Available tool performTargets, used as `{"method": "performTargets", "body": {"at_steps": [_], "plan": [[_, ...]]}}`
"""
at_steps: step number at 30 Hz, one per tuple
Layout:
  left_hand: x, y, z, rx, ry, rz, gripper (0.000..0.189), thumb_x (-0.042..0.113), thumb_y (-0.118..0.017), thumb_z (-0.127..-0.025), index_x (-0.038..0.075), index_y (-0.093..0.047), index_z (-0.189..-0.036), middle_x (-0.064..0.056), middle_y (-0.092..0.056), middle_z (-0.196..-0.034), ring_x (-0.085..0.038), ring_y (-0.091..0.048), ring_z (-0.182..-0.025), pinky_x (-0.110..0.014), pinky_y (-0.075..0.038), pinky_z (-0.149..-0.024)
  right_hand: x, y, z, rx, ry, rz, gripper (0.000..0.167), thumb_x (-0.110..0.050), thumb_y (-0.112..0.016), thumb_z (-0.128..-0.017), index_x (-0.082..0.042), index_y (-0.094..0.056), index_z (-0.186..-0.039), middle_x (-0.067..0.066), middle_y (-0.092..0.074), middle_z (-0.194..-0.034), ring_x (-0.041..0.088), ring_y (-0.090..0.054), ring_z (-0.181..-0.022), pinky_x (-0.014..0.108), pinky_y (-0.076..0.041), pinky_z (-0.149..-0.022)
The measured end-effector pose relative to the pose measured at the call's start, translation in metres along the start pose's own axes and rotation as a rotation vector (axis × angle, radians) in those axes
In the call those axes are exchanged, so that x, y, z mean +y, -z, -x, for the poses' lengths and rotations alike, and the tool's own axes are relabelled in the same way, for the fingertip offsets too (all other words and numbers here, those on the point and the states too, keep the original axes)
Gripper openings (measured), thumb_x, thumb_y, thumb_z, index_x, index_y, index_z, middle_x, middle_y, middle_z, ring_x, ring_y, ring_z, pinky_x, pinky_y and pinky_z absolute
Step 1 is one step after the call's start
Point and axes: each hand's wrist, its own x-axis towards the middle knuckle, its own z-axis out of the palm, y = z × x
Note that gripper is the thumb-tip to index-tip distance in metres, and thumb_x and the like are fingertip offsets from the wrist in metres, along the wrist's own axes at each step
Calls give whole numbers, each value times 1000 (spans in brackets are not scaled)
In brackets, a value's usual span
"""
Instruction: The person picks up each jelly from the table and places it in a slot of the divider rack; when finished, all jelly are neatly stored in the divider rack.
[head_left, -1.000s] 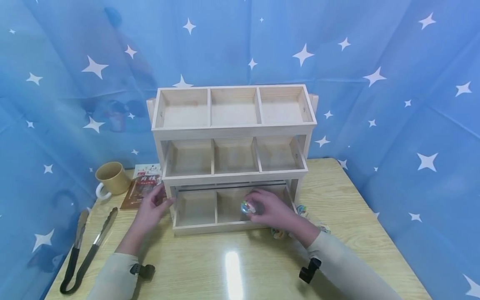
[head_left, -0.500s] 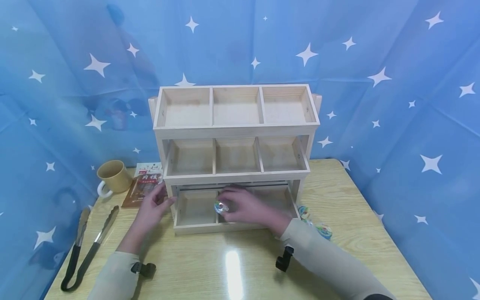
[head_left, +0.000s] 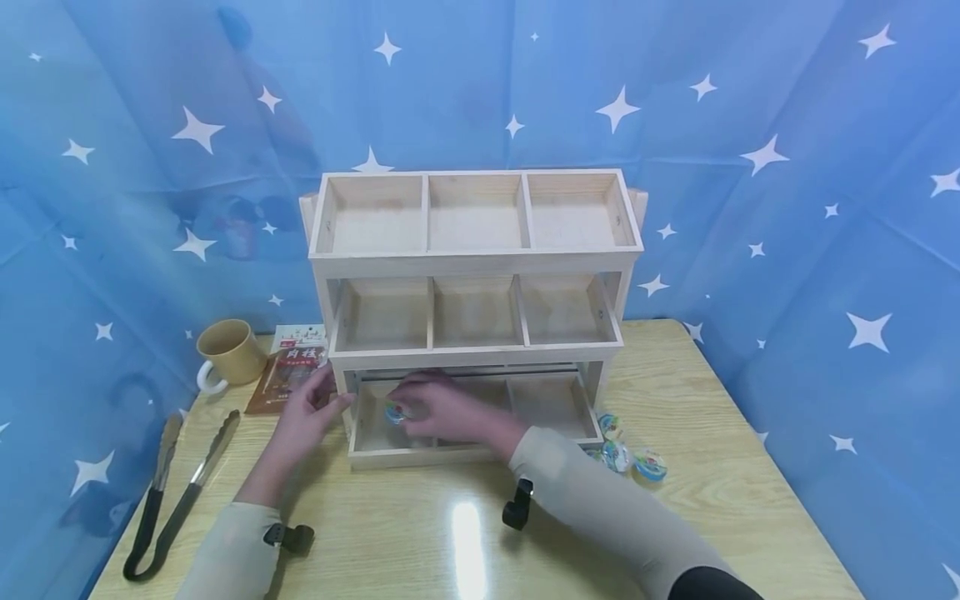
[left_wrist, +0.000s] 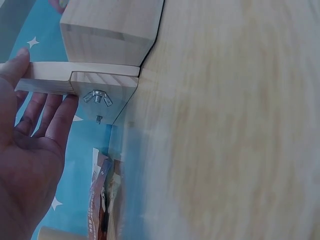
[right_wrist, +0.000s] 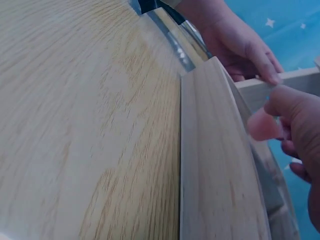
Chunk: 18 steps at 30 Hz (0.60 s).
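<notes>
My right hand (head_left: 438,408) pinches a small cup (head_left: 395,412) near the left edge of the bottom tray (head_left: 412,457), beside the rack leg (left_wrist: 90,68) my left hand (head_left: 303,417) grips.

It looks like an arranged recording corner: a blue curtain (head_left: 480,92) with white stars (head_left: 868,331) hangs behind and on both sides of a wooden table (head_left: 390,533). Which kind of building, I cannot tell.

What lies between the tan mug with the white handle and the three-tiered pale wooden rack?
In the head view, a brown-and-white packet lies between mug and rack, partly covered by the left hand.
</notes>
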Motion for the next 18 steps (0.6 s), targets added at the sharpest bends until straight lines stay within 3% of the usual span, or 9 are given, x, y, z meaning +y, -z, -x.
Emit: {"method": "performTargets", "body": {"at_steps": [9,18], "plan": [[0,1,0,5,16,16,71,17,-75,-108,13,-42,-171,-23,-64,-151,-38,-64,-133,-18,-53,-101,-4,-14,-19,-53,4,-43,50,-20,-84,-97,-6,-72,-143,0,-71,-130,10,-63,-116,18,-51,-102],[-1,1,-1,2,14,9,71,18,-76,-107,12,-44,-170,-21,-65,-150,-33,-65,-131,-18,-53,-100,0,-30,-32,-95,-9,-97,33,-15,-84,-96,-8,-78,-128,-5,-70,-112,5,-61,-102,15,-52,-90]]}}
